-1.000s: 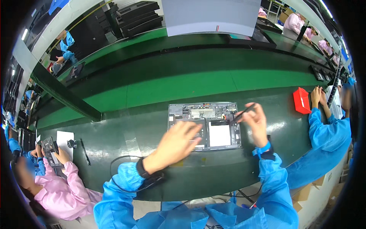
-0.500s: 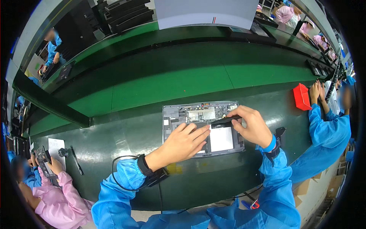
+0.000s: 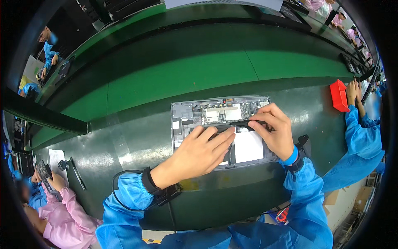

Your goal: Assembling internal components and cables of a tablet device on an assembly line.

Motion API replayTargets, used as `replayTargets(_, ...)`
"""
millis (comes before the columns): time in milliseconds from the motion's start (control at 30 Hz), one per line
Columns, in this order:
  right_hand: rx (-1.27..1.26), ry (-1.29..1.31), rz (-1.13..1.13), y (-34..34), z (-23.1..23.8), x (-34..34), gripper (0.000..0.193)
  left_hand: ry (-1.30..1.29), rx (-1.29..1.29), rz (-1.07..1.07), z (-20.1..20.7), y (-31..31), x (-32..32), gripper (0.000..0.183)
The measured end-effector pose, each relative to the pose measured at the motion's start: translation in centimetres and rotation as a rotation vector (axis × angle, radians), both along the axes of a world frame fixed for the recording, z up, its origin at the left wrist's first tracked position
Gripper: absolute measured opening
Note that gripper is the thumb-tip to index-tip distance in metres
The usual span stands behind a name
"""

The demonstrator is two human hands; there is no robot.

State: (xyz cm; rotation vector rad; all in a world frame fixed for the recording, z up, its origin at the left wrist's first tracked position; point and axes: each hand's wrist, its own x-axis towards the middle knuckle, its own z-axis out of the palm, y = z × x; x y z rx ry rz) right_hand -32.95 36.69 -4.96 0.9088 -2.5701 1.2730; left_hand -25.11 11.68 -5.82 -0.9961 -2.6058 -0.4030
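Observation:
An opened laptop base [image 3: 192, 108] lies on the green table in front of me, its circuit board [image 3: 224, 114] bare along the far side. My left hand [image 3: 199, 151] rests palm down over its near left half, fingers stretched out. Those fingertips reach the left edge of a white rectangular panel [image 3: 248, 147] in the base. My right hand [image 3: 275, 128] pinches slim black tweezers [image 3: 241, 123] from the right. Their tip points left, just beyond my left fingertips, by the board's near edge. What lies under my left hand is hidden.
A red bin [image 3: 339, 96] stands at the right, near another person's hands [image 3: 353, 92]. A black pen [image 3: 77, 173] and a paper sheet [image 3: 57, 159] lie at the left. There a person in pink [image 3: 66, 216] holds a dark part. A cable runs from my left wrist strap.
The view has tipped lower and closer to the table. The tweezers' tip has shifted from the white panel's far edge toward the circuit board. My left hand stays spread on the base.

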Motion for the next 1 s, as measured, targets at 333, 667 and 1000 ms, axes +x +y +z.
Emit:
replayTargets(333,-0.023,-0.030,-0.013,0.31,-0.29,-0.08,0.013,-0.016,0.007,-0.013,0.00,-0.06,0.09,0.046)
replayTargets(667,-0.012,-0.036,-0.027,0.36,-0.08,-0.08,0.012,-0.005,0.006,-0.001,-0.01,0.10,-0.08,0.048)
replayTargets(1000,-0.025,-0.030,-0.024,0.06,-0.33,0.16,0.012,-0.004,0.030,-0.001,0.05,-0.13,0.09,0.048)
